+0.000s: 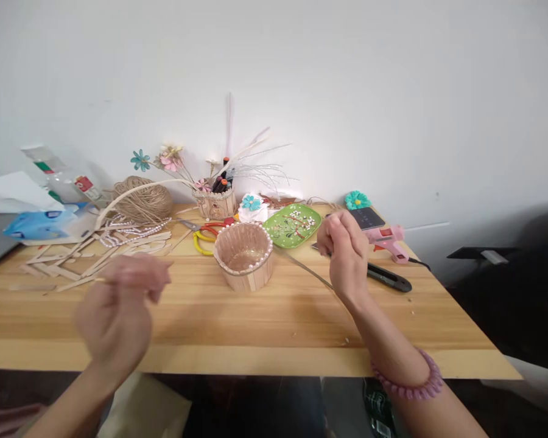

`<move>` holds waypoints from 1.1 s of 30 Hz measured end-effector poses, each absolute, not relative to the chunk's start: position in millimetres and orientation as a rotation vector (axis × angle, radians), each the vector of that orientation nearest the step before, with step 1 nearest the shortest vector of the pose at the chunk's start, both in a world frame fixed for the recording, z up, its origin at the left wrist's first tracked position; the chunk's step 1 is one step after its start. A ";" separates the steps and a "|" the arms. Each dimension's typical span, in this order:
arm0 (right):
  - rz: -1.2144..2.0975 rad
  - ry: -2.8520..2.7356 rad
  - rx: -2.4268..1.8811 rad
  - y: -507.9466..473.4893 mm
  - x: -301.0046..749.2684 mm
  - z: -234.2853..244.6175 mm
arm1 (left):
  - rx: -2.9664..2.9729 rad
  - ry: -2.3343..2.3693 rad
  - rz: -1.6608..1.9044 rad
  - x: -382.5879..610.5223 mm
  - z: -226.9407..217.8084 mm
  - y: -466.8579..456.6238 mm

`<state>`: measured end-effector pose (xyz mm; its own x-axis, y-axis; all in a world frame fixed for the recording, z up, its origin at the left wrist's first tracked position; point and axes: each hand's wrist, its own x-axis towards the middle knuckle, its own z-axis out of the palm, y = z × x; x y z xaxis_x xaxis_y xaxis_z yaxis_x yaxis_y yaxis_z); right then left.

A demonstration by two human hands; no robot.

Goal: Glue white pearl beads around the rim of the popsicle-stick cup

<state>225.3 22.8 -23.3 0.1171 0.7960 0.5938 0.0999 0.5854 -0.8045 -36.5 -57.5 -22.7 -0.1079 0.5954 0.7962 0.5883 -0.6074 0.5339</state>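
My left hand (123, 298), smeared by motion, is raised over the left part of the table with its fingers curled together. A thin pale bit shows at its edge, too blurred to name. On the other side, my right hand (344, 255) is closed in a fist; whatever lies inside it is hidden. Between both hands stands a small round basket (244, 277) faced with wooden sticks, pearl beads along part of its rim. A thin strand (308, 269) runs from near the green dish (283, 228) toward my right wrist, which wears a purple coil band (415, 383).
Loose wooden sticks (80, 261), bead strings (128, 231) and a twine ball (141, 199) lie at left. Yellow-handled scissors (203, 243) sit behind the basket, near a stick-covered pot (216, 205) holding markers. A utility knife (390, 278) and pink glue gun (390, 240) are at right.
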 end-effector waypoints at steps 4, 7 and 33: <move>0.619 -1.532 -0.881 13.4 222.3 -19.0 | 2.414 1.320 1.634 -6.8 -25.7 -42.0; 0.663 -1.732 -0.814 13.4 217.7 -19.0 | 2.418 1.403 1.511 4.4 -36.8 -29.5; 0.694 -1.943 -0.696 19.1 196.7 -43.4 | 2.324 1.333 1.544 16.2 -56.8 -20.3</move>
<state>196.7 19.1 -43.4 -0.4101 0.7095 0.5730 0.1859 0.6802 -0.7091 16.2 -20.3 -56.8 0.1301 0.6723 0.7288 0.6231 -0.6272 0.4674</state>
